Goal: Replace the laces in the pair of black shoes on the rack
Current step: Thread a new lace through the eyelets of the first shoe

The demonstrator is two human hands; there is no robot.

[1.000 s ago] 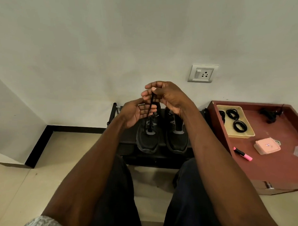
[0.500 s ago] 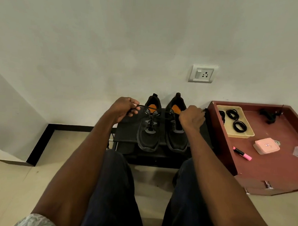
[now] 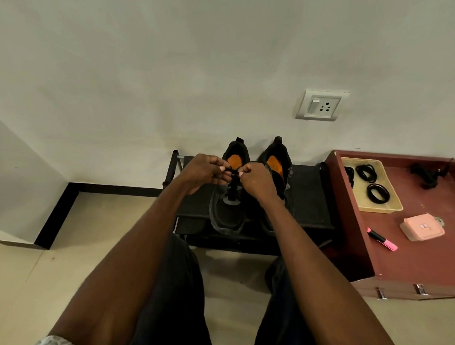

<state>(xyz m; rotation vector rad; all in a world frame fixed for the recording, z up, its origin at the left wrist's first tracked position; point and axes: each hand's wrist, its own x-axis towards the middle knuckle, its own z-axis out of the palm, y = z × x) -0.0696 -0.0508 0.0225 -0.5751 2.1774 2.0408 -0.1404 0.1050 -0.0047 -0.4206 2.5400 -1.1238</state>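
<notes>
Two black shoes with orange insoles stand side by side on a low black rack [image 3: 306,202] against the wall. The left shoe [image 3: 228,214] has a black lace [image 3: 232,184] running through its eyelets. My left hand [image 3: 204,171] and my right hand [image 3: 257,180] meet just above its tongue, each pinching an end of that lace between fingertips. The right shoe [image 3: 277,161] is partly hidden behind my right hand and wrist.
A maroon cabinet top [image 3: 410,258] stands right of the rack. On it lie a yellow tray [image 3: 384,208] with coiled black laces [image 3: 378,193], a pink case [image 3: 422,227], a pink marker [image 3: 381,239] and a black tangle [image 3: 427,174]. A wall socket [image 3: 320,106] sits above.
My hands pulled the lace ends apart sideways half a second ago; now they have come back together over the left shoe's tongue, still gripping the lace.
</notes>
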